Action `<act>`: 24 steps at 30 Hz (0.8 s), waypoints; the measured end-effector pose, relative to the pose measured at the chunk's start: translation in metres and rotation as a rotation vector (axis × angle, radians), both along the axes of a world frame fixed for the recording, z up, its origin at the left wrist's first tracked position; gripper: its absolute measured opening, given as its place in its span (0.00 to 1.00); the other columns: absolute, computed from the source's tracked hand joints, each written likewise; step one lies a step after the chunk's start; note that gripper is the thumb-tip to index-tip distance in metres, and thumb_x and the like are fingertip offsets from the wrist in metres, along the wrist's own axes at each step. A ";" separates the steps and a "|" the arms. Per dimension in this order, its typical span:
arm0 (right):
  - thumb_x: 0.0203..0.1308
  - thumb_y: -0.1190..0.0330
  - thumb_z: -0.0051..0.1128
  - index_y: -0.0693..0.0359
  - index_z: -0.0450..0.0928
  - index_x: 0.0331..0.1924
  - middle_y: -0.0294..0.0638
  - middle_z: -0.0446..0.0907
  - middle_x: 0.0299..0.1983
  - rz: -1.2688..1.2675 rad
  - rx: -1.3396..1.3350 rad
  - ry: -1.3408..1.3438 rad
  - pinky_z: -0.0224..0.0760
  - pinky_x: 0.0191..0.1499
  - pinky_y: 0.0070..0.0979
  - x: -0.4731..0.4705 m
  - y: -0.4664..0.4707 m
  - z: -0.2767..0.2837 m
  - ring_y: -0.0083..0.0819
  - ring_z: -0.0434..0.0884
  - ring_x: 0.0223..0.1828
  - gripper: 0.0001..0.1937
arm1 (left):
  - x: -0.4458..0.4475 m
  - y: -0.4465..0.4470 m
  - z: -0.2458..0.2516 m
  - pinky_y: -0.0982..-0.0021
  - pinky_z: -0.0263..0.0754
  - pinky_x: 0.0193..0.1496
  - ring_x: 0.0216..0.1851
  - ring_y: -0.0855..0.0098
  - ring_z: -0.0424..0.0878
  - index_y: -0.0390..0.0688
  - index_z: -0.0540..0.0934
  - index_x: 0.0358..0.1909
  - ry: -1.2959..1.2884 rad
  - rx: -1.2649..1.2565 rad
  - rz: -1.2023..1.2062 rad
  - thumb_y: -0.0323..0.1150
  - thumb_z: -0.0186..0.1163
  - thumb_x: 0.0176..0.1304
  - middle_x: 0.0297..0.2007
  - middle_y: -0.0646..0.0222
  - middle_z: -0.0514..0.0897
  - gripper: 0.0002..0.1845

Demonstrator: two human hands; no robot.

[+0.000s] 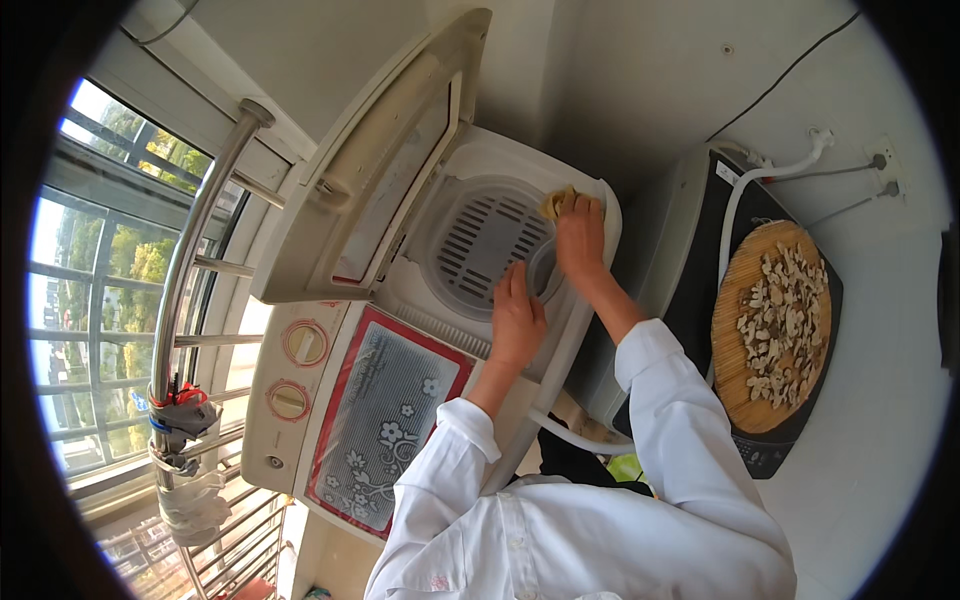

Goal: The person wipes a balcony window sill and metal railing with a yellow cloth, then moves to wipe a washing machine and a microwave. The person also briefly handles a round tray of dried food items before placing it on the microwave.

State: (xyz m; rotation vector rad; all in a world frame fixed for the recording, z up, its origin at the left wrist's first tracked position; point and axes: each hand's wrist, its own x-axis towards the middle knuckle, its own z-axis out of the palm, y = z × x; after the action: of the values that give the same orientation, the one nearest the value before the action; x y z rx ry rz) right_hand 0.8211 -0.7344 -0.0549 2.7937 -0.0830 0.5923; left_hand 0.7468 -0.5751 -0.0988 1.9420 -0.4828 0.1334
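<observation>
A twin-tub washing machine stands before me, its beige lid point(375, 172) raised over the round spin tub. Inside the tub opening lies a grey slotted plastic disc point(491, 240). My right hand point(581, 236) presses a yellowish cloth point(556, 202) against the white rim point(611, 217) at the tub's far right corner. Over the near edge of the opening is my left hand point(517, 319), its fingers extended, with the thumb apart and no object visible in it. Whether its fingertips touch the disc cannot be made out.
The wash-tub lid point(390, 420) with a red border and flowers is down, beside a panel of knobs point(306, 343). Right, sliced mushrooms point(787, 322) lie on a round slatted wooden tray point(727, 352) atop a dark washer point(694, 255). A steel railing point(187, 247) lines the window.
</observation>
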 end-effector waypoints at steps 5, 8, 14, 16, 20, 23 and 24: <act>0.44 0.74 0.65 0.64 0.82 0.34 0.46 0.79 0.32 -0.044 -0.193 0.192 0.64 0.43 0.34 0.006 0.003 0.003 0.40 0.77 0.39 0.09 | 0.000 0.004 -0.007 0.51 0.66 0.65 0.60 0.38 0.69 0.30 0.59 0.70 0.045 -0.069 -0.013 0.16 0.51 0.57 0.62 0.37 0.69 0.35; 0.46 0.73 0.62 0.63 0.82 0.33 0.45 0.78 0.32 -0.070 -0.213 0.171 0.64 0.43 0.34 -0.030 0.029 -0.001 0.40 0.77 0.38 0.08 | -0.003 0.017 0.003 0.52 0.67 0.64 0.59 0.38 0.70 0.30 0.57 0.71 0.171 -0.136 -0.009 0.16 0.51 0.57 0.60 0.36 0.70 0.36; 0.46 0.70 0.60 0.65 0.81 0.30 0.47 0.76 0.29 -0.100 -0.141 0.260 0.64 0.41 0.35 -0.092 0.095 -0.004 0.40 0.76 0.36 0.08 | -0.012 0.037 0.025 0.54 0.69 0.63 0.61 0.41 0.72 0.31 0.58 0.71 0.172 -0.080 0.024 0.17 0.49 0.60 0.60 0.36 0.72 0.34; 0.46 0.70 0.61 0.66 0.81 0.30 0.49 0.76 0.29 -0.091 0.021 0.213 0.65 0.41 0.37 -0.117 0.118 -0.007 0.43 0.77 0.35 0.08 | -0.014 0.043 0.026 0.54 0.70 0.63 0.62 0.42 0.72 0.32 0.59 0.71 0.194 -0.078 0.049 0.17 0.48 0.62 0.61 0.36 0.72 0.32; 0.50 0.71 0.60 0.67 0.80 0.30 0.56 0.79 0.33 -0.006 0.498 0.429 0.70 0.43 0.45 -0.130 0.114 0.017 0.52 0.80 0.38 0.07 | -0.009 0.054 0.016 0.52 0.71 0.60 0.59 0.40 0.73 0.31 0.59 0.70 0.170 -0.136 0.069 0.18 0.49 0.63 0.60 0.35 0.72 0.32; 0.54 0.70 0.61 0.70 0.78 0.41 0.59 0.80 0.30 -0.047 0.832 0.520 0.75 0.41 0.44 -0.097 0.068 0.042 0.57 0.82 0.34 0.13 | -0.006 0.060 0.016 0.51 0.71 0.60 0.58 0.39 0.74 0.31 0.59 0.70 0.139 -0.127 0.059 0.19 0.50 0.63 0.59 0.34 0.72 0.31; 0.54 0.70 0.62 0.69 0.78 0.44 0.58 0.81 0.34 -0.028 0.807 0.357 0.75 0.43 0.44 -0.081 0.062 0.048 0.56 0.81 0.38 0.15 | -0.005 0.065 0.016 0.51 0.71 0.60 0.58 0.39 0.74 0.31 0.59 0.70 0.140 -0.110 0.068 0.19 0.50 0.63 0.58 0.34 0.72 0.31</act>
State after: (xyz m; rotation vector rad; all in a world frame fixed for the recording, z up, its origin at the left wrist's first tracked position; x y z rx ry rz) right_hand 0.7402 -0.6725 -0.0065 3.6128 -0.3541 0.0186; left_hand 0.7419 -0.5103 -0.0826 1.8458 -0.3106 0.0662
